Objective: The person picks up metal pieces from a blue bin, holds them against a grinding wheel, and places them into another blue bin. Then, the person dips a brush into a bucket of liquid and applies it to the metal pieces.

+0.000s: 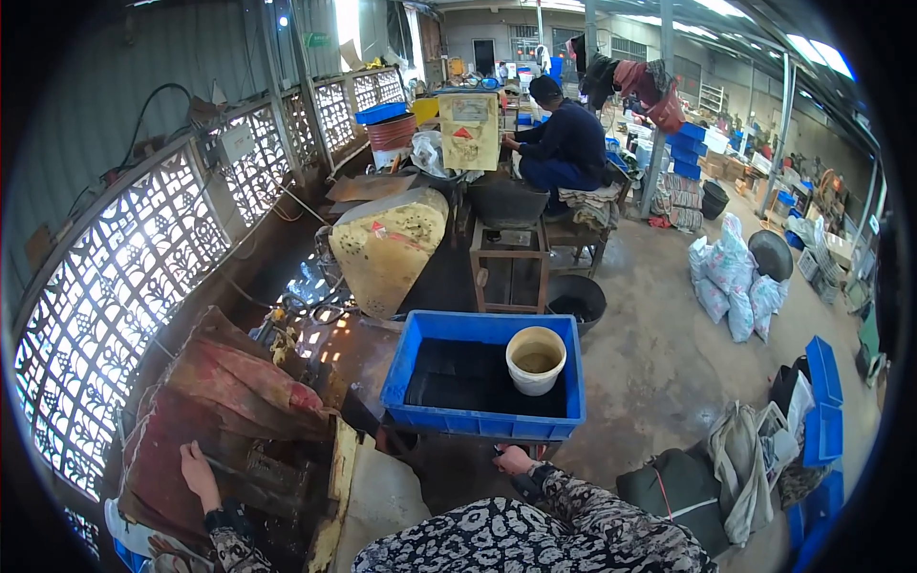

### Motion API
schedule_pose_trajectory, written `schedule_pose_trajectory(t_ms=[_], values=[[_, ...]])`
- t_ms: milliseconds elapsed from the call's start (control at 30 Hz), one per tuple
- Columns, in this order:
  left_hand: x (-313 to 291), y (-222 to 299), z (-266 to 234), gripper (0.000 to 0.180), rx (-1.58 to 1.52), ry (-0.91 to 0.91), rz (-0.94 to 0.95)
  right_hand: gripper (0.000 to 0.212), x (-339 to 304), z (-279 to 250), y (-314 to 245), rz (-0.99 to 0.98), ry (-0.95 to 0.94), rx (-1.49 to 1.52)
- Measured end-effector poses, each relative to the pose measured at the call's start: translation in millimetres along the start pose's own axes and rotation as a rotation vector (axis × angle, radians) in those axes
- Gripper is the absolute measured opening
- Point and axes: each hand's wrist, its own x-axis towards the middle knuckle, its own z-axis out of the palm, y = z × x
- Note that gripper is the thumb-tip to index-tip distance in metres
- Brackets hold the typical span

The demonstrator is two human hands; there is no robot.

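My left hand (199, 475) is at the lower left, over the edge of a wet, reddish-brown cloth (224, 368) draped on a machine. Its fingers look loosely stretched, with nothing visible in them. My right hand (517, 461) is closed just below the front of a blue plastic crate (487, 418). Something small and dark shows at its fingertips, too little to name. The crate holds dark liquid or a dark lining, and a cream bucket (536, 373) stands upright in its right part. A worn yellowish board (336, 487) runs between my arms.
A yellow, stained machine cover (392, 250) stands ahead-left, with cables beside it. A co-worker (568, 143) sits beyond at a black basin (508, 202). White sacks (734, 272) lie on the floor to the right; bundled cloth (738, 468) and blue crates (823, 406) are nearer.
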Motion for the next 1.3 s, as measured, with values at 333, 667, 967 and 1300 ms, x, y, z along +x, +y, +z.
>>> schedule_pose_trajectory(t_ms=[333, 667, 967, 1300], values=[[-122, 16, 17, 0.033, -0.077, -0.07, -0.191, 0.023, 11, 1, 56, -0.284, 0.05, -0.647], [-204, 26, 46, 0.034, -0.105, -0.276, -0.319, 0.019, 20, 1, -26, 0.036, -0.152, -0.209], [-210, 78, 22, 0.034, -0.067, -0.381, -0.188, 0.019, 12, 7, -27, 0.041, -0.133, -0.007], [-208, 88, 26, 0.032, -0.013, -0.383, -0.068, 0.026, -5, 7, -11, 0.171, -0.013, 0.025]])
